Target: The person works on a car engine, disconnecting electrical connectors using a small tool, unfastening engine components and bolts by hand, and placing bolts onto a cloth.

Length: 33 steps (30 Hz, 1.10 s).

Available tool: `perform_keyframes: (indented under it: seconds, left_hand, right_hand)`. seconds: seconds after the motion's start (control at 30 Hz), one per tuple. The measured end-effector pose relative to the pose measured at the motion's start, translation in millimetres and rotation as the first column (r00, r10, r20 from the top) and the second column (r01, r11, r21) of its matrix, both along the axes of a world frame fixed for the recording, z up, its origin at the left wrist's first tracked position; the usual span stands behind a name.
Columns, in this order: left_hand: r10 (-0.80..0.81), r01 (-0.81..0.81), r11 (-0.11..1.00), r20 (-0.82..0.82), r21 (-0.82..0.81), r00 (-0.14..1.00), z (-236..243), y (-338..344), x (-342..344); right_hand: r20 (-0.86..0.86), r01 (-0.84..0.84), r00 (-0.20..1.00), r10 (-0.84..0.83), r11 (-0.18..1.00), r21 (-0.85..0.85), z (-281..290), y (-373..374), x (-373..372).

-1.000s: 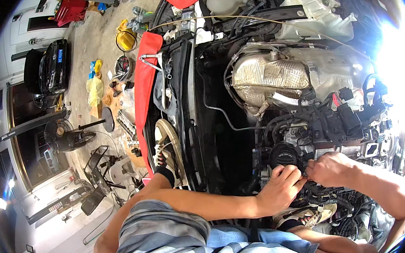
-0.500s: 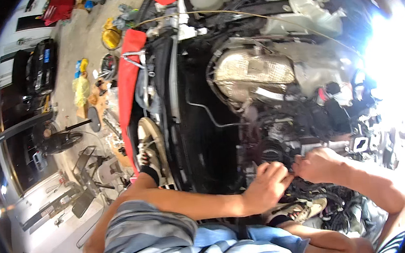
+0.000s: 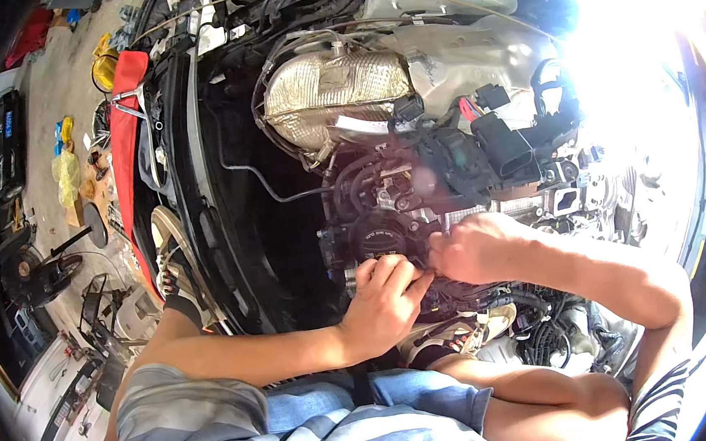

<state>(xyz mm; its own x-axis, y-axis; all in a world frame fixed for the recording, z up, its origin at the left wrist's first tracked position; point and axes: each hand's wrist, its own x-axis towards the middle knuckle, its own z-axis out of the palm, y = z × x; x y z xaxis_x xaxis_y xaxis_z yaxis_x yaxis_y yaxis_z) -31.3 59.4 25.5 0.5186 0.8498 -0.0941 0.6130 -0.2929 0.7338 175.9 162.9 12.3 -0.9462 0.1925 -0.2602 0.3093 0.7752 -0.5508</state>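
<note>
Both my hands meet low over the engine, close to a round black oil filler cap (image 3: 375, 235). My left hand (image 3: 384, 303) is closed, its fingertips pinched together just below the cap. My right hand (image 3: 475, 249) is closed too, its curled fingers almost touching the left fingertips. What either pinch holds is hidden by the fingers. A black plastic engine part with a box-like duct (image 3: 502, 147) sits beyond my right hand. Behind the cap are dark hoses and small metal fittings (image 3: 392, 188).
A silver heat shield (image 3: 337, 92) covers a rounded part farther back. A thin bent metal pipe (image 3: 261, 178) crosses the dark gap at the left. A red cloth (image 3: 126, 139) hangs along the car's edge. My shoes (image 3: 175, 249) stand in the engine bay and on its edge. Glare washes out the right.
The whole view has swung, so the engine and my hands lie farther left and higher. My hands stay close together, still closed at the same spot by the cap.
</note>
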Motion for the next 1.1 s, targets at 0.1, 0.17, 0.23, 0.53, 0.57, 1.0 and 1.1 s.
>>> perform_keyframes:
  seconds: [0.1, 0.17, 0.23, 0.53, 0.57, 1.0, 1.1]
  left_hand:
    - [-0.002, 0.002, 1.000, -0.017, 0.008, 1.000, 1, -1, -2]
    - [-0.011, 0.011, 1.000, -0.001, 0.015, 1.000, 0, 0, 1]
    - [-0.012, 0.012, 1.000, 0.013, 0.029, 1.000, -1, 1, 3]
    - [-0.023, 0.023, 1.000, 0.006, 0.014, 1.000, -1, 0, -1]
    - [-0.020, 0.020, 1.000, -0.001, 0.011, 1.000, -1, -1, -3]
    - [0.011, -0.011, 0.999, 0.000, 0.039, 1.000, -2, -2, 0]
    - [-0.015, 0.014, 0.999, 0.005, 0.034, 1.000, -2, 0, 0]
  right_hand:
    - [-0.006, 0.027, 1.000, -0.027, 0.999, 0.044, 1, -3, -3]
    - [0.072, 0.056, 0.996, -0.053, 0.998, -0.038, 5, -5, -2]
    - [0.055, 0.000, 0.998, -0.002, 1.000, 0.025, 11, -4, -3]
    - [0.097, 0.047, 0.994, -0.042, 0.998, -0.043, 3, -3, 3]
    - [0.155, 0.107, 0.984, -0.091, 0.990, -0.094, 1, -2, 3]
    - [0.004, -0.062, 0.998, 0.062, 0.997, 0.044, 9, 3, 0]
    - [0.164, -0.037, 0.986, 0.040, 0.999, -0.019, 11, 1, -2]
